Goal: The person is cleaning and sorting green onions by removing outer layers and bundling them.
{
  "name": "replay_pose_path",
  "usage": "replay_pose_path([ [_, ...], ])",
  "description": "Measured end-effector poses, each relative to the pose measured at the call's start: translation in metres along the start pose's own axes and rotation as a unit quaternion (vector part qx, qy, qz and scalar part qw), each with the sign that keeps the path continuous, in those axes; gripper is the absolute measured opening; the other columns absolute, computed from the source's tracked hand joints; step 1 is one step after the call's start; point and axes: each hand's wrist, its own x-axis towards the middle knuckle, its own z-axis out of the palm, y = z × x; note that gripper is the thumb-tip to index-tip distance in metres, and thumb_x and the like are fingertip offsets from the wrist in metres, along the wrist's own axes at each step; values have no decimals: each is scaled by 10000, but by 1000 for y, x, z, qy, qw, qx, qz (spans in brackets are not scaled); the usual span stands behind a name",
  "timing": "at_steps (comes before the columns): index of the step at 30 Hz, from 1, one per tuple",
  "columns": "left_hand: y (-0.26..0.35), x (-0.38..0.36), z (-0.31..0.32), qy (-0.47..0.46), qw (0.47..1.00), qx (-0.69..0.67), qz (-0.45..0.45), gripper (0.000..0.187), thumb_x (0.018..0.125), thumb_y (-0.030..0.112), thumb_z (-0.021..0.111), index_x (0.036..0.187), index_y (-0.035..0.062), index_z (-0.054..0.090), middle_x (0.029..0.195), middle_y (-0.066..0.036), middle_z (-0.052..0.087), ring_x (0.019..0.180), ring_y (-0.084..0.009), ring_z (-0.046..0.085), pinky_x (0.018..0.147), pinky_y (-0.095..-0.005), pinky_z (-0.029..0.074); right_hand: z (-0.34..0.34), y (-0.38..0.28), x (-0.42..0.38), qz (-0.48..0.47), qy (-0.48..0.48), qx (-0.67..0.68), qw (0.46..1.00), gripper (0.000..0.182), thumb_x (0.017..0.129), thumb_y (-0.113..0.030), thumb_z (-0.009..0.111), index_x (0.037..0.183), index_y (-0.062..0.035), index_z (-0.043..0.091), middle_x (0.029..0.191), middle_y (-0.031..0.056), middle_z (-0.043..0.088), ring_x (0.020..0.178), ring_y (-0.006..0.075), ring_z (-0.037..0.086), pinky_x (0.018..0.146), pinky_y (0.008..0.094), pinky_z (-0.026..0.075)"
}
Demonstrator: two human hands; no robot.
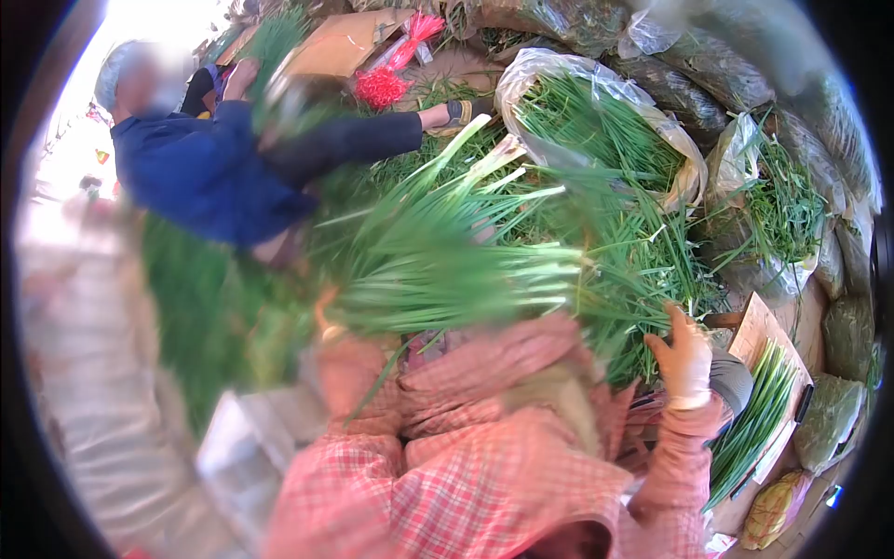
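A bunch of green onions [447, 279] stretches across my lap, white ends to the right and green leaves to the left, partly blurred. My left hand [328, 319] is at its leafy end, closed around the leaves; motion and the greens smear and cover its fingers. On the other side my right hand [684, 361] is open, thumb and fingers apart, holding nothing. It is beside loose green leaves [633, 298]. More white-stemmed green onions [470, 168] lie just beyond the bunch.
A person in blue [209, 177] sits at the left, one leg stretched across the greens. Plastic sacks of greens [605, 121] stand behind. Red ties [384, 86] lie near cardboard [340, 42]. To my right, green onions [759, 410] rest on a board [765, 326].
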Motion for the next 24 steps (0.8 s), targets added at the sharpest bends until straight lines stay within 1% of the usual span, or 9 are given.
replay_pose_path([
  [1, 3, 1, -4, 4, 1000, -11, 3, 497, 926, 486, 204, 1174, 129, 445, 1064, -139, 538, 973, -211, 484, 1012, -346, 270, 12, 2, 15, -53, 60, -161, 984, 253, 814, -294, 551, 851, -52, 612, 791, 91, 595, 701, 232, 546, 621, 370, 416],
  [3, 11, 3, -17, 19, 999, -32, 13, 483, 927, 481, 208, 1160, 129, 443, 1053, -137, 537, 964, -210, 485, 1004, -345, 274, 59, 5, 56, -159, 146, -451, 866, 354, 790, -393, 581, 821, -40, 585, 786, 68, 566, 711, 281, 529, 615, 435, 391],
  [7, 21, 4, -32, 33, 997, -64, 20, 458, 928, 471, 216, 1133, 128, 441, 1029, -131, 536, 947, -207, 485, 987, -343, 282, 135, 10, 94, -95, 25, -587, 803, 547, 729, -509, 613, 970, -17, 621, 967, 121, 610, 895, 278, 529, 889, 447, 329],
  [9, 24, 3, -37, 37, 996, -75, 24, 446, 929, 466, 220, 1120, 128, 439, 1018, -129, 535, 938, -206, 485, 978, -342, 286, 154, 31, 107, -146, 70, -505, 848, 441, 736, -403, 643, 917, -2, 608, 805, 119, 596, 746, 283, 542, 749, 412, 403],
  [11, 27, 2, -41, 43, 995, -80, 29, 433, 930, 461, 224, 1106, 128, 438, 1006, -126, 534, 929, -205, 485, 970, -341, 290, 172, 43, 114, -62, 68, -306, 948, 369, 736, -317, 656, 914, 2, 604, 730, 123, 600, 669, 300, 560, 686, 400, 449],
  [13, 28, 1, -43, 45, 995, -85, 33, 421, 930, 456, 228, 1093, 128, 437, 994, -124, 533, 920, -204, 485, 961, -340, 295, 186, 51, 112, 156, 15, 32, 987, 341, 727, -250, 652, 961, -5, 611, 742, 134, 620, 666, 326, 583, 700, 412, 467],
  [16, 28, 1, -45, 55, 994, -89, 34, 404, 931, 448, 234, 1073, 128, 435, 977, -120, 532, 907, -202, 486, 949, -339, 301, 183, 89, 102, -144, -39, -124, 981, 361, 656, -65, 612, 1017, -60, 614, 905, 174, 628, 860, 357, 591, 779, 410, 471],
  [19, 26, -6, -51, 75, 992, -93, 26, 387, 933, 441, 240, 1053, 128, 433, 959, -116, 530, 893, -200, 486, 936, -337, 307, 182, 50, 96, 93, 40, 241, 965, 400, 735, -155, 688, 1088, -2, 578, 1059, 106, 607, 962, 207, 547, 871, 327, 410],
  [24, 16, -13, -59, 101, 989, -111, -12, 361, 934, 428, 249, 1019, 127, 429, 930, -109, 528, 871, -198, 486, 915, -334, 317, 164, 65, 72, 45, 15, 11, 999, 360, 764, -247, 660, 999, 17, 591, 914, 124, 642, 792, 193, 592, 710, 343, 493],
])
